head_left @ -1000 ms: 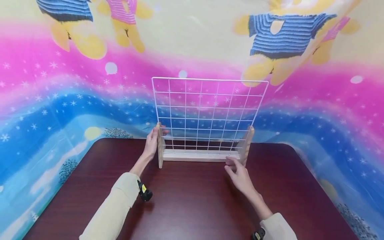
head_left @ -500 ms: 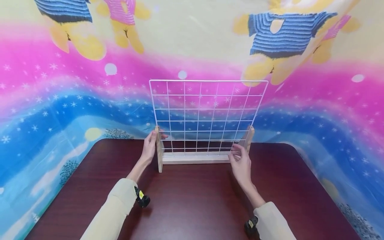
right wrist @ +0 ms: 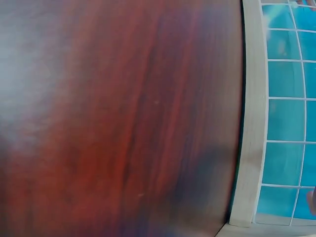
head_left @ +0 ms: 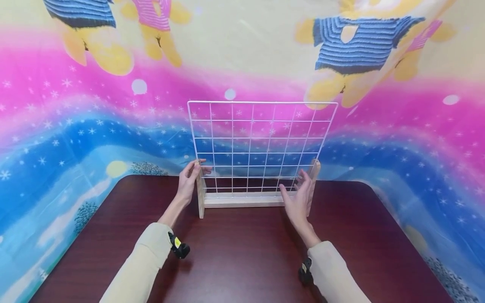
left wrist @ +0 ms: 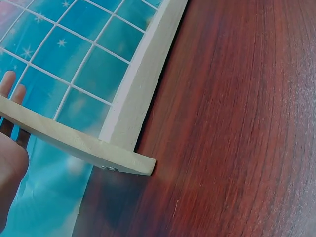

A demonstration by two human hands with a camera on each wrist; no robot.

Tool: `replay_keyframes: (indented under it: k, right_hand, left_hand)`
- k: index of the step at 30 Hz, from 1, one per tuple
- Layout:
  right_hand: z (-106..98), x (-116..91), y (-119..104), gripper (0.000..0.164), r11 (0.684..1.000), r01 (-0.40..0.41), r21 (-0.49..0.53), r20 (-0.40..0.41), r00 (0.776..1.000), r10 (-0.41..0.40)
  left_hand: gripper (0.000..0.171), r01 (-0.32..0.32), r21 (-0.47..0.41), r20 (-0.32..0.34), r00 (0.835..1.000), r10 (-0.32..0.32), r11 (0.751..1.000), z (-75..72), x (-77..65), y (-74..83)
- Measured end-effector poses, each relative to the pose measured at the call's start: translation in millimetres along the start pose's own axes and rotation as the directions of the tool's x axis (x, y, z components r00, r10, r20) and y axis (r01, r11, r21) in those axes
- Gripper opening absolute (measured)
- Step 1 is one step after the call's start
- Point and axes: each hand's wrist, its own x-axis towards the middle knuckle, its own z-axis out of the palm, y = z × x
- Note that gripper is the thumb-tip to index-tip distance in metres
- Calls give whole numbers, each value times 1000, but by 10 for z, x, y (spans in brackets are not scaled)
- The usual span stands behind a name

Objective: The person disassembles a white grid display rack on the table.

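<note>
A white wire grid stands upright in a pale wooden base, with a crossbar low between two side posts. My left hand grips the left side post, thumb in front and fingertips showing past its inner side. The left wrist view shows those fingers beyond the post's edge. My right hand holds nothing, its thumb and fingers spread in front of the grid's lower right, beside the right side post. In the right wrist view, only a fingertip appears at the edge, close to the wires.
The rack stands toward the back of a dark red-brown wooden table. A patterned curtain hangs behind and around the table. Each wrist carries a small black camera, the left one and the right one.
The rack has come slightly nearer and to the left. My right hand has risen from the crossbar toward the right post, its fingers now more spread. My left hand stays at the left post.
</note>
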Motion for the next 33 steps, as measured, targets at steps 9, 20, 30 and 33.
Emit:
replay_keyframes:
  k: [9,20,30,33]
  right_hand:
    - [140,43,71,85,986,17,-168,-129,991,-39]
    - [288,132,91,102,983,92,-156,-57,993,-102]
    - [382,200,89,105,986,-22,-166,-72,997,10]
    - [420,214,97,103,983,-53,-174,-85,996,39]
  left_hand:
    - [37,46,55,-22,999,-45,997,-3,-10,-6]
    - [31,77,49,-14,997,-76,996,9,-20,38]
    - [31,66,72,4,998,-67,995,74,-31,185]
    - [29,67,69,7,998,-67,995,12,-13,91]
